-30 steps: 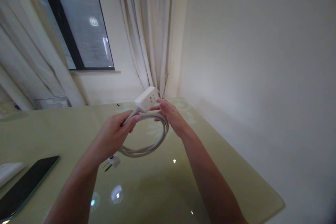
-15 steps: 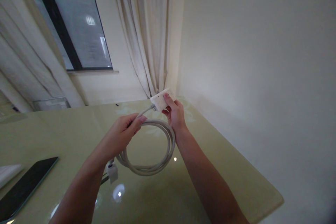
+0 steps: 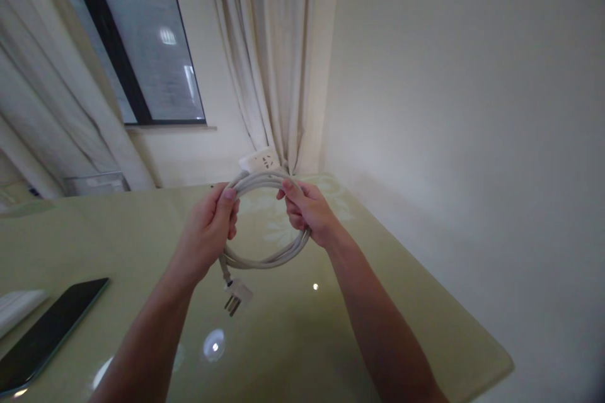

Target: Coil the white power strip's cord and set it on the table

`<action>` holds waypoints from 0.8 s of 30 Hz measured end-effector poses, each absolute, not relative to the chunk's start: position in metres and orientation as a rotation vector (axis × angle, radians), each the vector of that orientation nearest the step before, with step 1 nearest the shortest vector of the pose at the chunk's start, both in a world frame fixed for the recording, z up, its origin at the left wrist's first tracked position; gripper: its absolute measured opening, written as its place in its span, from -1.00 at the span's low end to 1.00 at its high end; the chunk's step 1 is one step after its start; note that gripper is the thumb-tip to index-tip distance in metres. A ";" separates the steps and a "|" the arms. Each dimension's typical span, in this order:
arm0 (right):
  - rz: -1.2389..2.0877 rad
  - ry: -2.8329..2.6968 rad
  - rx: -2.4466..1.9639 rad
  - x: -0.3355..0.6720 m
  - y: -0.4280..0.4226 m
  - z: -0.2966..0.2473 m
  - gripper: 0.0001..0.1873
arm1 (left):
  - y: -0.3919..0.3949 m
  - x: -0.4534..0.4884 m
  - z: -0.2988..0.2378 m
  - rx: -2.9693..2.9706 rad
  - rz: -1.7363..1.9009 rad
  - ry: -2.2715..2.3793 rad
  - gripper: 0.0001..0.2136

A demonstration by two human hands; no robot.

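Observation:
A grey-white extension cord (image 3: 271, 261) is wound into a round coil of several loops, held up above the table. My left hand (image 3: 210, 223) is closed on the coil's left side, thumb on top. On the upper right, my right hand (image 3: 305, 208) grips the same loops between thumb and fingers. Behind the top of the coil sits the cord's white socket block (image 3: 261, 160), its holes facing me and its lower edge partly hidden by the loops. From below my left hand hangs the white plug (image 3: 239, 291), prongs pointing down.
A glossy pale green table (image 3: 401, 315) reaches to the wall on the right. On its left lie a dark phone (image 3: 51, 334) and a white object (image 3: 19, 308) cut off by the frame. Beyond the table hang beige curtains (image 3: 274, 63) beside a window (image 3: 146, 38).
My right hand has let go of the socket block and now grips the coil. The block has shifted left, behind the loops. The coil is raised, and the plug has swung into clear view.

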State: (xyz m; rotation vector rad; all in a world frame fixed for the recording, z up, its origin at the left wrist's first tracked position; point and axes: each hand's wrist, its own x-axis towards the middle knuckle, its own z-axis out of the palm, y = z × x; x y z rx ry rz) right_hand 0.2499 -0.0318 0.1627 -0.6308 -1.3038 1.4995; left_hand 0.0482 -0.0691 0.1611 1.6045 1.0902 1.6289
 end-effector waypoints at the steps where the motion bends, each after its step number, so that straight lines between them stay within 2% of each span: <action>1: 1.544 -1.305 -0.617 0.249 -0.032 0.162 -0.39 | -0.068 0.049 0.160 1.657 1.630 1.145 -0.66; 4: 1.642 -1.307 -0.619 0.252 -0.031 0.161 -0.32 | -0.068 0.050 0.158 1.788 1.630 1.215 -0.68; 7: 1.597 -1.305 -0.709 0.256 -0.029 0.161 -0.28 | -0.070 0.054 0.158 1.789 1.570 1.145 -0.67; 11: 1.492 -1.331 -0.798 0.259 -0.027 0.163 -0.30 | -0.070 0.065 0.153 1.553 1.522 1.012 -0.63; 14: 1.400 -1.290 -0.737 0.263 -0.028 0.163 -0.37 | -0.066 0.074 0.148 1.305 1.575 0.872 -0.60; 16: 1.338 -1.259 -0.706 0.269 -0.029 0.157 -0.34 | -0.063 0.078 0.146 1.134 1.641 0.793 -0.61; 20: 1.239 -1.221 -0.763 0.297 -0.030 0.112 -0.15 | -0.059 0.086 0.142 0.825 1.668 0.683 -0.72; 24: 1.001 -1.064 -1.083 0.339 -0.029 0.043 -0.17 | -0.050 0.105 0.126 0.568 1.515 0.664 -0.81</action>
